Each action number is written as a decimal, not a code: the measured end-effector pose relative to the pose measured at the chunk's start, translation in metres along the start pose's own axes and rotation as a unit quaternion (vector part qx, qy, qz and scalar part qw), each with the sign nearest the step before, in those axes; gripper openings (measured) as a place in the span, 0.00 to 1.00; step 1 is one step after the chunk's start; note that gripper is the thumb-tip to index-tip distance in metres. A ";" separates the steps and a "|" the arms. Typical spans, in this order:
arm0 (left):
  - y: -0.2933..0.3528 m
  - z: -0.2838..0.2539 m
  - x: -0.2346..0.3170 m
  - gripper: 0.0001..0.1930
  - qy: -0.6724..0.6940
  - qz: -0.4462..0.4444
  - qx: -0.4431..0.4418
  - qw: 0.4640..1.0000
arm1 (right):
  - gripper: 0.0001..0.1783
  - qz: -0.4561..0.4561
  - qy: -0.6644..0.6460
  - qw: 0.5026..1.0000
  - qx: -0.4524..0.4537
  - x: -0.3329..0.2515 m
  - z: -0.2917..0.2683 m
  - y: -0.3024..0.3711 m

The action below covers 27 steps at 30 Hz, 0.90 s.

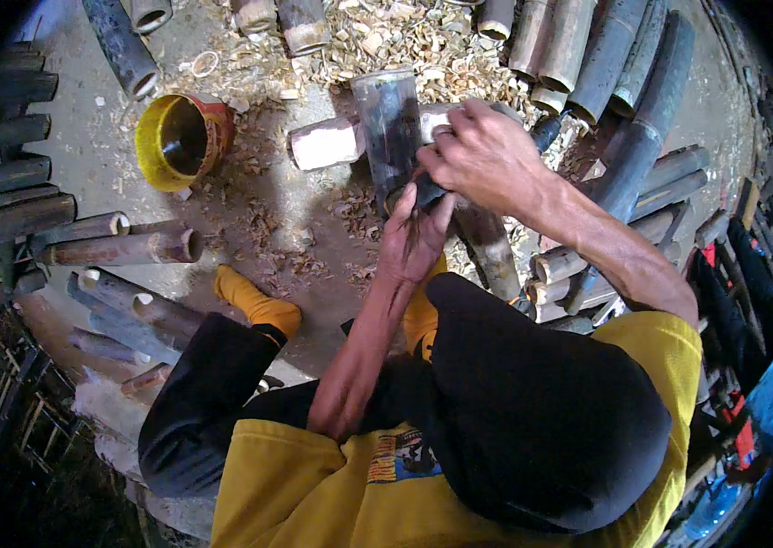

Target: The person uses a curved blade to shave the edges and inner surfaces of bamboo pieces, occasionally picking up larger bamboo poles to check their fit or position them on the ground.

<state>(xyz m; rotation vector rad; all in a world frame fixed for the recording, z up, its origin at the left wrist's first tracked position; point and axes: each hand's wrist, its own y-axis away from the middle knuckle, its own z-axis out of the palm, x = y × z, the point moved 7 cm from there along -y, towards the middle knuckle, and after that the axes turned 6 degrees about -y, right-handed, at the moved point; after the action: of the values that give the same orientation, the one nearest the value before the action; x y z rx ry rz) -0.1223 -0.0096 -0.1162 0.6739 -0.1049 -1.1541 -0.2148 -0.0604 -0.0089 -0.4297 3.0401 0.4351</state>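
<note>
A dark bamboo tube point(388, 128) lies lengthwise in front of me, its far part crossing over a pale-cut block of wood point(327, 144). At the tube's near end, my left hand point(414, 239) has its thumb and fingers closed around the edge. My right hand point(485, 164) is bent in a closed grip just above it, along the tube's right side. Something dark shows between the two hands, but the fingers cover most of it, and I cannot make out what the right hand grips. Below my right forearm slants a brown length of wood or bamboo point(489, 247).
A yellow and red bucket point(181, 142) stands at the left. Pale shavings point(377, 36) cover the floor beyond the tube. Bamboo tubes point(615, 55) lie at the far right, with others point(121, 247) stacked at the left. My yellow-socked foot point(258, 306) rests on the floor.
</note>
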 end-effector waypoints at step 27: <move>0.001 -0.004 -0.048 0.16 -0.028 -0.020 0.175 0.984 | 0.19 0.042 -0.280 0.928 -0.243 0.035 0.064 0.040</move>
<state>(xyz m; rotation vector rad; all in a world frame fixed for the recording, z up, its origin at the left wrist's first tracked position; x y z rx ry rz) -0.1402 0.0336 -0.1070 0.9566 -0.3493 -1.2054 -0.2591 -0.0149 -0.0622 -0.1439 2.3778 1.1092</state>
